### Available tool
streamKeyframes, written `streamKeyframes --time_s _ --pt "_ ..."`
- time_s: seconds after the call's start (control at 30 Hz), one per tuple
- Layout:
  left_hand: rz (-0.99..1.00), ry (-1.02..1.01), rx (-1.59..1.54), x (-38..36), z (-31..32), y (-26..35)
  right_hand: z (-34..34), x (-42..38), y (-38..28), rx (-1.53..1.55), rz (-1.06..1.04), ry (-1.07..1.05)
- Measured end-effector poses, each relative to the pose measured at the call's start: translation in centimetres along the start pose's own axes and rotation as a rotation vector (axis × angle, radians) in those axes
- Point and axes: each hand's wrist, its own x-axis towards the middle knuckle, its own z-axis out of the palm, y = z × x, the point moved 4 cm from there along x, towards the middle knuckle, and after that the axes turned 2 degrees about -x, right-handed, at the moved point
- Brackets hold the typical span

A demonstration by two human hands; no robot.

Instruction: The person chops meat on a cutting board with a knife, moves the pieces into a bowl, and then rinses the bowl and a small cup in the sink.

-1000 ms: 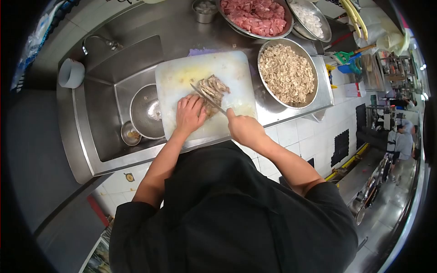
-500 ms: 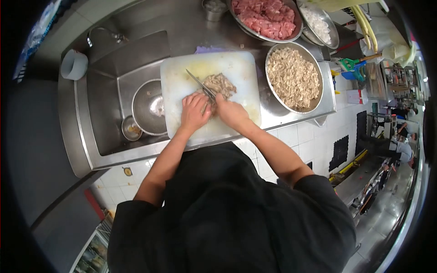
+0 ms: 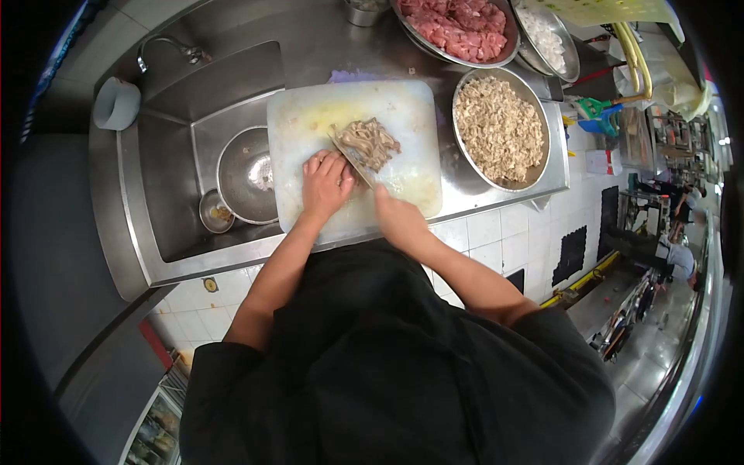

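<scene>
A white cutting board [image 3: 415, 105] lies across the sink's edge, with a heap of greyish-brown food strips [image 3: 372, 143] near its middle. My right hand [image 3: 401, 221], smeared by motion, is closed round the handle of a knife [image 3: 358, 167]. The blade slants up and left, along the near-left side of the heap. On the board left of the blade rests my left hand [image 3: 325, 184], fingers bent and pressed together. It holds down some of the same food, mostly hidden beneath the hand and behind the blade.
Right of the board stands a metal bowl [image 3: 547, 147] full of chopped pale-brown food. Bowls of raw red meat [image 3: 461, 31] and white pieces [image 3: 546, 43] are behind it. In the sink [image 3: 167, 186] at left sit a large bowl [image 3: 242, 182] and a small bowl [image 3: 215, 209].
The knife blade has swung round to a steeper slant and its tip has come nearer. My right hand has moved slightly toward me and right. My left hand has shifted slightly left.
</scene>
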Motion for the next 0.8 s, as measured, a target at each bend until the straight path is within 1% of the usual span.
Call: streamKeyframes --time_s 0.03,0.1,0.17,0.27,0.33,0.37,0.43,0.5,0.57,0.67,0.7,0.77,0.8 --pt "-0.003 -0.016 -0.011 -0.1 0.2 -0.1 0.9 2.2 0.2 0.046 -0.048 0.074" --pt "-0.005 -0.013 -0.007 -0.2 0.6 -0.2 -0.2 5.4 -0.5 0.038 -0.077 0.087" --pt "-0.027 0.003 -0.067 -0.1 0.1 -0.9 -0.9 5.9 -1.5 0.068 -0.094 0.125" --pt "0.004 0.049 -0.063 -0.3 0.0 -0.9 -3.6 2.6 -1.3 0.001 -0.069 0.103" --pt "0.016 0.038 -0.061 -0.5 0.3 -0.9 -4.5 -0.7 -1.2 0.032 -0.053 0.024" --pt "0.028 0.029 -0.051 -0.4 0.4 -1.0 -4.7 -2.0 -1.4 0.027 -0.052 0.021" --pt "0.046 0.028 -0.054 -0.1 0.1 -0.6 -4.4 -3.5 -1.5 -0.029 -0.004 -0.077" --pt "0.061 0.02 -0.055 -0.5 -0.1 -0.5 -1.2 -1.7 -0.9 -0.021 0.02 -0.082" --pt "0.031 -0.031 -0.06 -0.4 0.3 -1.0 1.1 2.3 -0.6 0.024 -0.094 0.124" --pt "0.01 0.008 -0.107 -0.2 -0.3 -0.8 0.7 5.9 -0.5 0.052 -0.08 0.134" --pt "0.028 0.007 -0.104 -0.2 -0.5 -0.9 0.1 5.7 -0.6 0.06 -0.078 0.151" --pt "-0.004 0.077 -0.224 -0.4 -0.7 -1.1 -1.0 5.1 0.2 0.078 -0.064 0.087" --pt "-0.003 0.074 -0.228 -0.4 -0.9 -1.0 -1.6 4.4 0.2 0.079 -0.059 0.088"
